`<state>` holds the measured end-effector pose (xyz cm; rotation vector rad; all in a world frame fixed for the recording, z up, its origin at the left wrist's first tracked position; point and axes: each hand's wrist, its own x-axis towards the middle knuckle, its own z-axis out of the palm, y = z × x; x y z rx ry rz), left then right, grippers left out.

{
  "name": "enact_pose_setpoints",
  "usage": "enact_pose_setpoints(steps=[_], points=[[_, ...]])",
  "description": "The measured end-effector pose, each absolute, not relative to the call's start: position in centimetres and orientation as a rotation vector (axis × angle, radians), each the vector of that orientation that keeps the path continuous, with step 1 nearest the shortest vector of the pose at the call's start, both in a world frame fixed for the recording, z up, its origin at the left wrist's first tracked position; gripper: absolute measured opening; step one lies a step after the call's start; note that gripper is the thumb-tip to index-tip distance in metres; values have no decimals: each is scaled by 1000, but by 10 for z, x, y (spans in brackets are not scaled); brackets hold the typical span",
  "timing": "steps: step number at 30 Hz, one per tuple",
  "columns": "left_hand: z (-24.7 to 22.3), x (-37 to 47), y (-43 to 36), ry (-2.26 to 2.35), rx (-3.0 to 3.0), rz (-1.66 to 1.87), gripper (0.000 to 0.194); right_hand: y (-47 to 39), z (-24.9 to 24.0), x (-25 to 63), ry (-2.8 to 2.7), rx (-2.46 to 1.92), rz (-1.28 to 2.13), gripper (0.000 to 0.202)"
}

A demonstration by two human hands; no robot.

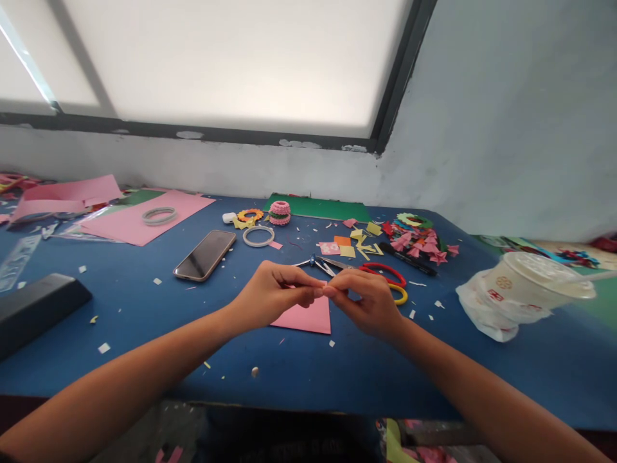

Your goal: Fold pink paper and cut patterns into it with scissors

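A lidded cup (518, 286) stands in a thin plastic bag (491, 315) by the table's right edge; its contents are hidden. On the blue table (385, 379), the left hand (279, 292) and right hand (369, 299) meet, thumb and finger pinched together on each; anything between them is too small to tell. Below them, midway between the near and far edges, lies pink paper (308, 315). Scissors (385, 273) lie just beyond the right hand, a phone (205, 255) left of centre. Green card (318, 208) lines the far edge, beneath a pale wall (506, 116) and dark-framed window (231, 64).
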<state>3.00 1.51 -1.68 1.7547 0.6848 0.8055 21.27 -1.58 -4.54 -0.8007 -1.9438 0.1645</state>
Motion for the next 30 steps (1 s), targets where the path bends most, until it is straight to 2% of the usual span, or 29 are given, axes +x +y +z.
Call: enact_pose_setpoints(steps=[7, 10, 14, 20, 23, 27, 30], points=[[-25, 31, 26, 772, 1594, 814, 23, -8, -45, 212, -1916, -999, 377, 18], [-30, 30, 31, 819, 1869, 820, 25, -3, -49, 214, -1952, -1114, 435, 23], [-36, 26, 33, 742, 2481, 1067, 20, 5, -54, 217, -1891, -1253, 484, 25], [-32, 16, 23, -22, 2998, 1256, 21, -10, -46, 207, -1594, -814, 979, 24], [-25, 13, 17, -123, 3018, 1237, 23, -24, -43, 200, -1476, -678, 1057, 15], [-22, 12, 9, -189, 2952, 1141, 16, -36, -41, 197, -1404, -647, 1091, 11], [-25, 14, 2, -295, 2966, 1319, 12, -41, -39, 196, -1400, -619, 1099, 11]])
